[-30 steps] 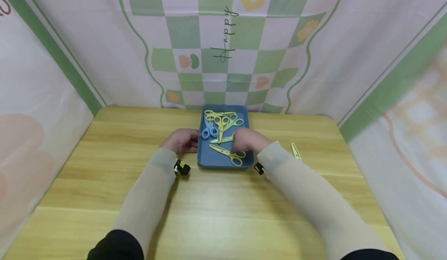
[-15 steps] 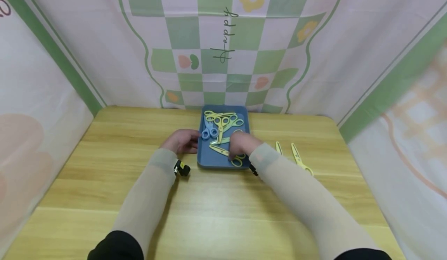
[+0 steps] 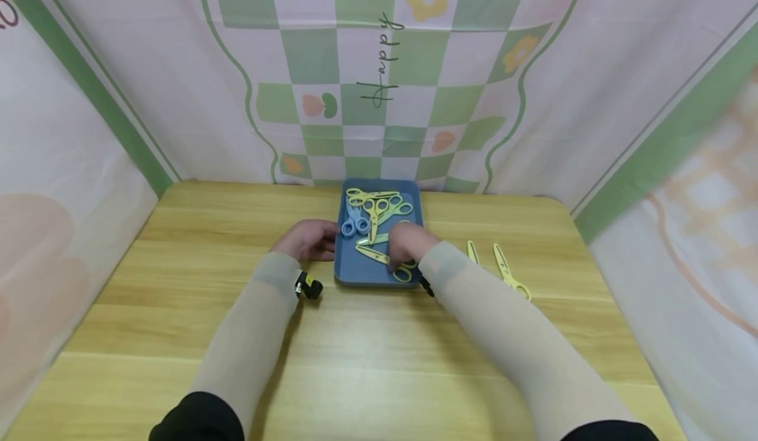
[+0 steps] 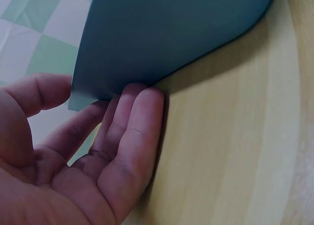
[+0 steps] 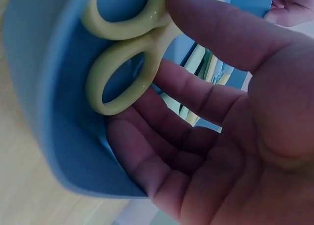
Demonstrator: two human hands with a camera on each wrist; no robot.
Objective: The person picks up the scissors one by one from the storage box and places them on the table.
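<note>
A blue tray (image 3: 349,275) lies at the back of the table, holding several pairs of scissors. At its left side is my left hand (image 3: 308,238); in the left wrist view the thumb and fingers (image 4: 143,109) pinch the tray's rim. My right hand (image 3: 411,240) is inside the tray's front right. There, thumb and index finger pinch yellow scissors (image 5: 157,41) just by the handle loops, with the blades (image 3: 372,254) pointing left. Green scissors (image 3: 374,239) lie just beyond, partly hidden by the right hand.
Blue scissors (image 3: 355,221), yellow scissors (image 3: 375,217) and light green scissors (image 3: 398,208) overlap in the tray's far part. Right of the tray, two yellow scissors lie on the wooden table (image 3: 367,362), one (image 3: 506,270) in full view, one partly behind the right sleeve. A patterned curtain (image 3: 367,138) stands behind.
The right hand has shifted slightly left and closed on the front yellow scissors' handle, uncovering more of the scissors on the table. The left hand stays at the tray.
</note>
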